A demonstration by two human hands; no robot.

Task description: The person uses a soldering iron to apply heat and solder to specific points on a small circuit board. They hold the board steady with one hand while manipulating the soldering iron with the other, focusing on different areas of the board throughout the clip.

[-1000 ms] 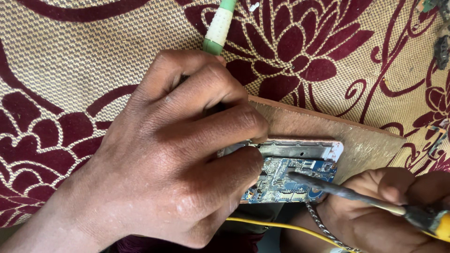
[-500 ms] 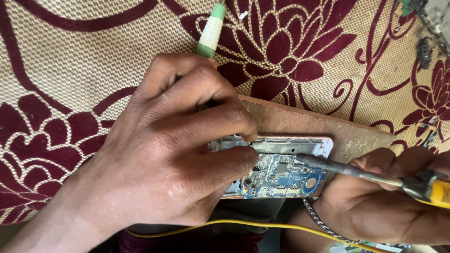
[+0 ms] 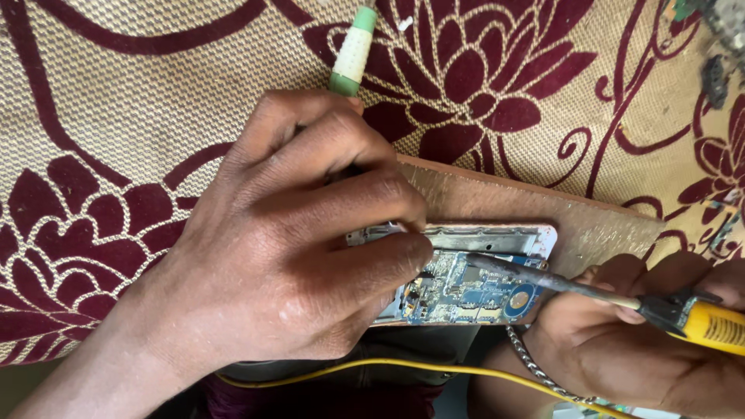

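An opened phone (image 3: 473, 275) with a blue circuit board and white frame lies on a brown wooden board (image 3: 543, 209). My left hand (image 3: 279, 240) covers the phone's left part, fingers pressing on it; a green and white tool handle (image 3: 353, 50) sticks out above this hand. My right hand (image 3: 644, 334) at the lower right grips a soldering iron (image 3: 621, 299) with a yellow handle. Its dark tip rests on the circuit board near the upper middle.
A beige cloth with maroon flowers (image 3: 116, 116) covers the surface. A yellow wire (image 3: 403, 368) runs along the bottom, beside a metal chain (image 3: 535, 372). Small dark parts (image 3: 718, 66) lie at the top right corner.
The view has shifted slightly, and the soldering iron tip has slid a little left along the circuit board. My left hand stays pressed on the phone.
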